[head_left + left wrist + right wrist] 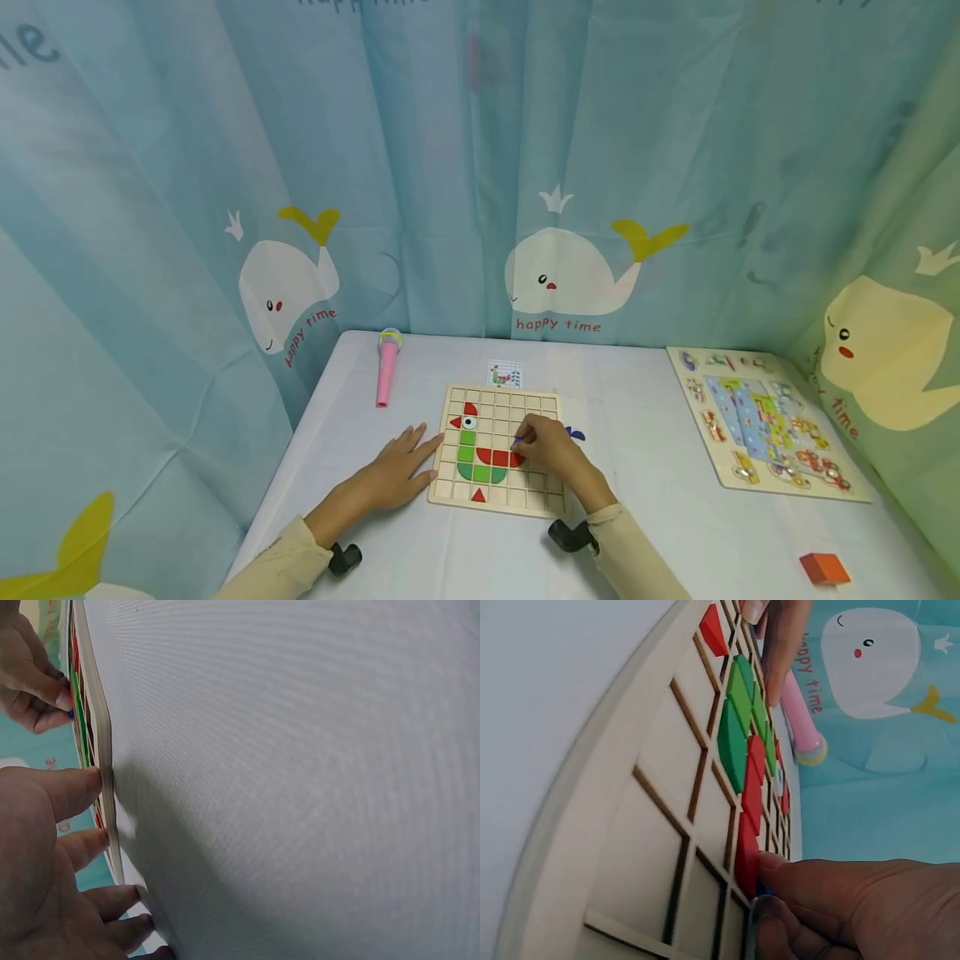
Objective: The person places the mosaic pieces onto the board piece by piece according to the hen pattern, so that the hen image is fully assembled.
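A wooden grid board (540,500) lies on the table with red, green and light green pieces set in its squares, forming a bird-like figure. My left hand (397,471) rests at the board's left edge, fingers spread, thumb and index fingertip touching the rim. Over the board's right half, my right hand (551,450) pinches a small blue piece (518,439), mostly hidden by the fingers, just beside the red pieces (751,795). A red triangle (478,495) sits in the lower row. More blue pieces (576,433) lie past the board's right edge, partly behind the right hand.
A picture card (505,374) lies behind the board. A pink toy microphone (386,371) is at the back left. On the right are a knobbed picture puzzle board (712,433) and an orange block (824,569). Curtains with whales surround the white table.
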Demonstrator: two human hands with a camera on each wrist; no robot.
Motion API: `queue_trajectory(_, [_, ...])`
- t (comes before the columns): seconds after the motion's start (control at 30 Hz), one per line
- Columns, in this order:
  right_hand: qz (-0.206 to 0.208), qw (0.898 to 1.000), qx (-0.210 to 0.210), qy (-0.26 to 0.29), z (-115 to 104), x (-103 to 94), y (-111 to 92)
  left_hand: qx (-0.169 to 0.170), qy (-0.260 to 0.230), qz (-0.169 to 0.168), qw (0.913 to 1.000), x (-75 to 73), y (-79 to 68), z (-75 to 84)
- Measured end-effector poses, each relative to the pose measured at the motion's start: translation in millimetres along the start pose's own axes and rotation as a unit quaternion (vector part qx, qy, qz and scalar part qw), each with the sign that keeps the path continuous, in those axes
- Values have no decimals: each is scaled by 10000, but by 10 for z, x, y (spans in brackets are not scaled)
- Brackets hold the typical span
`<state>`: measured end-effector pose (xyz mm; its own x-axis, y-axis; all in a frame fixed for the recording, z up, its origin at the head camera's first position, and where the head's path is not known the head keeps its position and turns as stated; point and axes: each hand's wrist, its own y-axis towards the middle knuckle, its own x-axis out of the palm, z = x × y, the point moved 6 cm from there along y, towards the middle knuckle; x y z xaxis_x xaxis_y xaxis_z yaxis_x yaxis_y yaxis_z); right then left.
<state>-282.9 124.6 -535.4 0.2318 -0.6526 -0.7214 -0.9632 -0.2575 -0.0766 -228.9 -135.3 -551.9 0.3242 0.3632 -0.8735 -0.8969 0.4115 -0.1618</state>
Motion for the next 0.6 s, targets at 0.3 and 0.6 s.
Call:
queue_trajectory(0.3, [-159, 9998, 71, -121, -21, -22, 11, 41, 16, 17, 10000, -4, 7, 4])
queue_trajectory(0.6, [-69, 9998, -48, -180, -65, -23, 9, 26, 15, 96, 9999, -6, 3, 9])
